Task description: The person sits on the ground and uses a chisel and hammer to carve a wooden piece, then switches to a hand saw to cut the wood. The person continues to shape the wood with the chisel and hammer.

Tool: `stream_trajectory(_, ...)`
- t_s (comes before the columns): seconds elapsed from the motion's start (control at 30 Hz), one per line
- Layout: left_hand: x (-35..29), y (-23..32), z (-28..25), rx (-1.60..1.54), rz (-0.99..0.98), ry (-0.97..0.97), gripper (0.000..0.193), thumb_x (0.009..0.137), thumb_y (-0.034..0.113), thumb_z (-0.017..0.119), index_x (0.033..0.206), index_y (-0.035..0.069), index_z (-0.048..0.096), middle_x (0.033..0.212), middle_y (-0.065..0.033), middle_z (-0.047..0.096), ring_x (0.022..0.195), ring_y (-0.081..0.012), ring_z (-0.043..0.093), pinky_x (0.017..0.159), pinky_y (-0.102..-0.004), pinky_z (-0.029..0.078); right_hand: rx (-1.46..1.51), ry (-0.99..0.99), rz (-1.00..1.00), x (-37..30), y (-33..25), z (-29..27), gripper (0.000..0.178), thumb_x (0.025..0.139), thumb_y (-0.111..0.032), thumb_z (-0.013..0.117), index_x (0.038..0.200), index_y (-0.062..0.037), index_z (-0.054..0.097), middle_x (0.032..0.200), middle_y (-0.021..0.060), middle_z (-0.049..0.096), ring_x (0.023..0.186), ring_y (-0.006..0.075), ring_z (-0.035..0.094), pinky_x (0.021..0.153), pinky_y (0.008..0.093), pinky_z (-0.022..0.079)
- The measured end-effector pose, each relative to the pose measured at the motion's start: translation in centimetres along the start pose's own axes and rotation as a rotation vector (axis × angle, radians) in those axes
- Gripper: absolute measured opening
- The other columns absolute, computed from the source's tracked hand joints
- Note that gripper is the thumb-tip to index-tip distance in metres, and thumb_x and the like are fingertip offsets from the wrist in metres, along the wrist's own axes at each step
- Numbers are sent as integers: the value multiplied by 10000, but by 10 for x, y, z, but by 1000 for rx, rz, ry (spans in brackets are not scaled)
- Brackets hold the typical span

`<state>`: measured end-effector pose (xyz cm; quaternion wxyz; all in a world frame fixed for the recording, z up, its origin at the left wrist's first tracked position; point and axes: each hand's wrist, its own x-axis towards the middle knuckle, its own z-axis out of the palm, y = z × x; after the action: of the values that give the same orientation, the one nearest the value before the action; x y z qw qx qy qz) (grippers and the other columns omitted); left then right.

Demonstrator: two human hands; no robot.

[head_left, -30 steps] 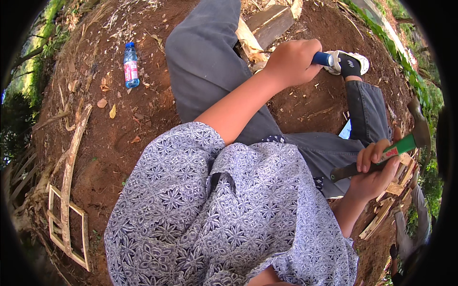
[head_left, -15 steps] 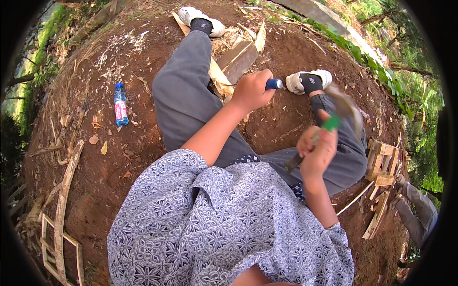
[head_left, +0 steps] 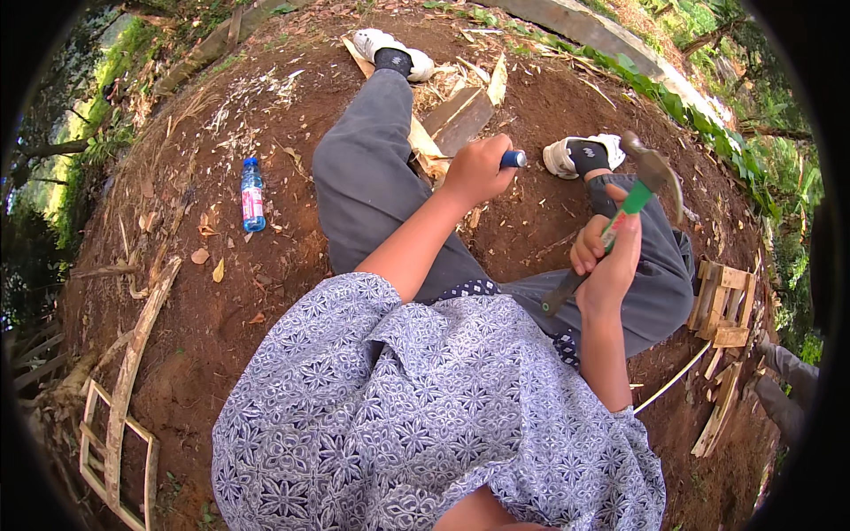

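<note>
My left hand (head_left: 481, 171) is closed around a chisel-like tool with a blue handle (head_left: 513, 159); its capped end pokes out past my thumb side, and its other end is hidden. Just beyond that fist, pale split wood (head_left: 427, 149) and a grey-brown board (head_left: 461, 120) lie on the soil between my legs. My right hand (head_left: 604, 257) grips a claw hammer (head_left: 653, 169) around its green and dark handle. The hammer's metal head is up in front of my right knee, apart from the blue handle. The dark butt of the handle sticks out below my palm.
A plastic bottle (head_left: 252, 196) with a blue cap stands or lies left of my leg. Wooden frames (head_left: 149, 442) and a long stick (head_left: 133, 372) are at lower left. A small slatted wooden piece (head_left: 722, 301) sits at right, near another person's trousered leg (head_left: 784, 389).
The hammer has risen and swung away from the blue handle, and it looks less blurred. My left hand keeps its hold near the wood. The whole view has shifted slightly.
</note>
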<state>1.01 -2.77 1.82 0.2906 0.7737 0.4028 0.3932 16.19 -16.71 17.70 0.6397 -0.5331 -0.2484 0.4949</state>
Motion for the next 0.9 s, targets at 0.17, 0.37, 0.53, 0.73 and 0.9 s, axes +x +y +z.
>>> stream_trajectory(0.17, -4, 7, 7, -17, -6, 15, 227, 888, 207, 732, 867, 62, 560, 717, -172, 626, 708, -414, 638, 613, -489, 475, -338, -161, 119, -2, 36, -17, 462, 1125, -429, 341, 1334, -40, 476, 635, -60, 339, 472, 16, 302, 418, 196, 283)
stream_trajectory(0.37, -3, 5, 7, 3, -2, 22, 246, 899, 210, 741, 857, 57, 553, 691, -172, 609, 679, -412, 626, 598, -488, 465, -125, -116, 44, -10, 34, -13, 439, 1120, -438, 367, 1246, -38, 497, 635, -69, 358, 488, 18, 315, 435, 204, 283)
stream_trajectory(0.53, -1, -3, 3, 33, -11, 11, 230, 873, 191, 730, 830, 64, 544, 719, -157, 623, 708, -400, 643, 628, -503, 488, -133, -177, 243, -12, 25, 3, 456, 1111, -496, 360, 1079, -67, 512, 628, -54, 344, 477, 34, 323, 426, 212, 277)
stream_trajectory(0.73, -7, 3, 7, 18, -38, 12, 223, 858, 192, 732, 836, 64, 551, 734, -166, 630, 735, -406, 645, 645, -511, 492, -150, -263, 258, 3, 66, -4, 456, 1101, -534, 358, 945, -113, 437, 630, -45, 341, 477, 52, 312, 433, 228, 279)
stream_trajectory(0.9, -3, 2, 6, 43, -47, -29, 216, 832, 181, 745, 870, 62, 569, 756, -166, 641, 754, -410, 654, 663, -504, 507, -40, -294, 49, 5, 60, -21, 466, 1107, -477, 401, 837, -101, 450, 626, -52, 356, 498, 47, 319, 448, 236, 268)
